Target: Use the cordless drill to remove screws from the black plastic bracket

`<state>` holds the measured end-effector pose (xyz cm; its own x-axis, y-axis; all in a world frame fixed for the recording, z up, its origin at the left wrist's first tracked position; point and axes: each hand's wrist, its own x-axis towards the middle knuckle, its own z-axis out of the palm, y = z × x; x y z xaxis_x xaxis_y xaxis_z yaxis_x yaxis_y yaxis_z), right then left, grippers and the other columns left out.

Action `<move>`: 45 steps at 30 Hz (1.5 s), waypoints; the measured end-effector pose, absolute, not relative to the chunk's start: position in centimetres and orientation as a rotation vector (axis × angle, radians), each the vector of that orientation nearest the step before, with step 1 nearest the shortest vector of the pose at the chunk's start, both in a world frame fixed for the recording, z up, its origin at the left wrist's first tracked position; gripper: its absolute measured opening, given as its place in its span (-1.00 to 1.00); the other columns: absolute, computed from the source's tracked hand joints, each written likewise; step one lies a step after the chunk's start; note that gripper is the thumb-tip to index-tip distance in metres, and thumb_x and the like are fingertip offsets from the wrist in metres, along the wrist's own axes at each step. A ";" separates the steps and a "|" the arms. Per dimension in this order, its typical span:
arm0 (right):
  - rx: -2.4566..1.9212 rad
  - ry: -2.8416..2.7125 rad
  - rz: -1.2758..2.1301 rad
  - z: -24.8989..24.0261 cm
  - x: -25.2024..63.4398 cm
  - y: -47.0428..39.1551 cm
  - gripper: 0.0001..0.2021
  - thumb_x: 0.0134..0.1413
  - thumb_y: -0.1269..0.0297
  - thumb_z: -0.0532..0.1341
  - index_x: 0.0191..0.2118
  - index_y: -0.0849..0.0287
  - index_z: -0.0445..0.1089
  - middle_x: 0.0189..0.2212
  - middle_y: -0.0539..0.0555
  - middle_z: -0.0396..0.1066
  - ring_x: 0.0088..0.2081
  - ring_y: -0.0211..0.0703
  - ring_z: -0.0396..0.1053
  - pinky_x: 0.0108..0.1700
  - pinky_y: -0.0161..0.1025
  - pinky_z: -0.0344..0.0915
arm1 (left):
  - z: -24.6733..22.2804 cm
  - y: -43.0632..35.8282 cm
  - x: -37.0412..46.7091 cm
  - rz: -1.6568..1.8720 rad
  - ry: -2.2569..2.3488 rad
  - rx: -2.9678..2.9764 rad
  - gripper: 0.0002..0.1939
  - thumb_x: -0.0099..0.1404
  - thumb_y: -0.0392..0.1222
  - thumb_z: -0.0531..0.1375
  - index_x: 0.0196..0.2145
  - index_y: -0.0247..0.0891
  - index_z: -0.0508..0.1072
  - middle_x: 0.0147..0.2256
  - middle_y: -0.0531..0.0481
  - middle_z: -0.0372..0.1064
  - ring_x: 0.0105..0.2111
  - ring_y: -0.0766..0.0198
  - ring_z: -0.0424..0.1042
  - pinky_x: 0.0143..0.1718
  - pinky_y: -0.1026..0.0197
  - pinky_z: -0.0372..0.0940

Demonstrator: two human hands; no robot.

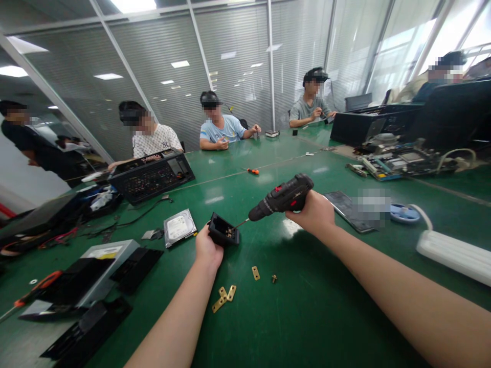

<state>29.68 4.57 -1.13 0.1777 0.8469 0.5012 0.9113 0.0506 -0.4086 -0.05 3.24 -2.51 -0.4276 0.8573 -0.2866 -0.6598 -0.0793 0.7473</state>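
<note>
My left hand (209, 245) is closed around the side of a small black open box (223, 232), which is tilted so that its inside faces me. Small brass-coloured pieces lie inside it, too small to make out. In my right hand (316, 212) is a black cordless drill (282, 197) with red marks, gripped by its handle. Its long thin bit points left and down, with the tip at the box's edge; I cannot tell whether they touch. Several brass plates with holes (231, 293) lie on the green table below, with one more plate (255, 273) and a brass screw (274, 279) to their right.
A hard drive (179, 228) lies left of the box. Farther left are a metal-and-black casing (88, 271) and an orange screwdriver (42, 286). A phone-like slab (347, 209) and a white power strip (456, 250) lie right. Across the green table (215, 174), several people sit near computer cases (153, 176).
</note>
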 end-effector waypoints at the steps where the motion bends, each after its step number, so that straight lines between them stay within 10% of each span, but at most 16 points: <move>1: -1.788 -1.663 -0.122 -1.1 29.7 4.6 -0.65 -0.07 -0.03 0.39 -0.25 0.08 0.42 -0.28 0.20 0.62 -0.19 0.24 0.61 -0.30 -0.13 0.28 | -2.3 3.1 0.1 1.734 1.058 0.260 -0.89 0.21 -0.29 0.18 -0.45 -0.23 0.49 -0.48 -0.02 0.44 -0.45 0.16 0.44 -0.33 0.16 0.38; 45: -1.781 -1.669 -0.095 -1.1 29.9 4.8 -0.64 -0.09 -0.02 0.39 -0.23 0.08 0.40 -0.26 0.22 0.63 -0.18 0.27 0.62 -0.31 -0.11 0.27 | -2.0 3.1 0.4 1.718 1.128 0.227 -0.90 0.23 -0.29 0.18 -0.44 -0.21 0.47 -0.44 -0.03 0.45 -0.40 0.15 0.44 -0.27 0.15 0.38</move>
<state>29.93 4.78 -1.14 0.1733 0.8545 0.4897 0.9047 0.0584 -0.4221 0.36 3.07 -1.98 -0.4588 0.8188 -0.3452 -0.6422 -0.0370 0.7656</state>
